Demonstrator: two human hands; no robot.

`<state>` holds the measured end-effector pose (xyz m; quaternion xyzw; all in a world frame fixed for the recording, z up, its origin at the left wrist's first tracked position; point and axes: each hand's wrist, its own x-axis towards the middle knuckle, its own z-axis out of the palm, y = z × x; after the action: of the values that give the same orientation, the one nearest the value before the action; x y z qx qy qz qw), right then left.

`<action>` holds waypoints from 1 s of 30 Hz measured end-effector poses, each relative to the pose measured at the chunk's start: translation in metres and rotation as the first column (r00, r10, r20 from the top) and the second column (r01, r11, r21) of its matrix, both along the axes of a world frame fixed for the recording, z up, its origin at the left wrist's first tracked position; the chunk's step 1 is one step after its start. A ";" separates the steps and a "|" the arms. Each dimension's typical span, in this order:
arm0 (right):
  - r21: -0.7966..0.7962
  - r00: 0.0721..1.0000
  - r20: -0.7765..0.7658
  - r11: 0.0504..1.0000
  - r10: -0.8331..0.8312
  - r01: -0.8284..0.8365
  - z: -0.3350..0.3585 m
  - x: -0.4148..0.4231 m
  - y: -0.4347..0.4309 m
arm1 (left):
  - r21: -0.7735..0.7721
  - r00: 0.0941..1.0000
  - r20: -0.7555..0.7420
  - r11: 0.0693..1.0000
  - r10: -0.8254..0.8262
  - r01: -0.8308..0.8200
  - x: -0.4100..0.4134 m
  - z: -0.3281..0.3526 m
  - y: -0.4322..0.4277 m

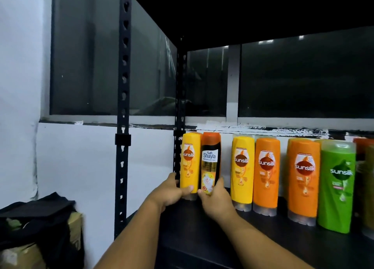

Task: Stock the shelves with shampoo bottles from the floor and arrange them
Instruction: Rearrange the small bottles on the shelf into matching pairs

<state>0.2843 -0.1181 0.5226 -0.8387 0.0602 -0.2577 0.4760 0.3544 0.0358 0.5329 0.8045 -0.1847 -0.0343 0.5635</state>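
Gripping yellow bottle [188,163], Shayla bottle [210,163]

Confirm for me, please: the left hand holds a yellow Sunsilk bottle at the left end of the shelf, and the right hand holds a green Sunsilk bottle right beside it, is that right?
Not quite. The right hand holds the black and orange Safi Shayla bottle, not a green one; the green Sunsilk bottle stands untouched further right. The head view shows this. The left hand does hold the yellow Sunsilk bottle at the left end of the shelf.
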 end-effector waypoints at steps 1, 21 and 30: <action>-0.006 1.000 0.013 1.000 -0.012 0.013 -0.003 0.004 -0.002 | -0.036 1.000 0.011 0.999 -0.005 0.005 0.007 -0.002 -0.003; -0.220 0.994 -0.085 0.974 -0.064 0.044 0.008 -0.064 -0.052 | 0.226 0.974 0.205 0.973 -0.101 0.053 -0.048 -0.009 -0.022; -0.269 0.992 -0.041 0.957 -0.123 0.108 0.001 -0.087 -0.087 | 0.122 0.964 0.197 0.980 -0.179 0.157 -0.072 -0.014 -0.046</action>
<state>0.1975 -0.2048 0.5240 -0.8971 0.0876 -0.2666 0.3412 0.2827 -0.0100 0.5192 0.8135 -0.3080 -0.0076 0.4932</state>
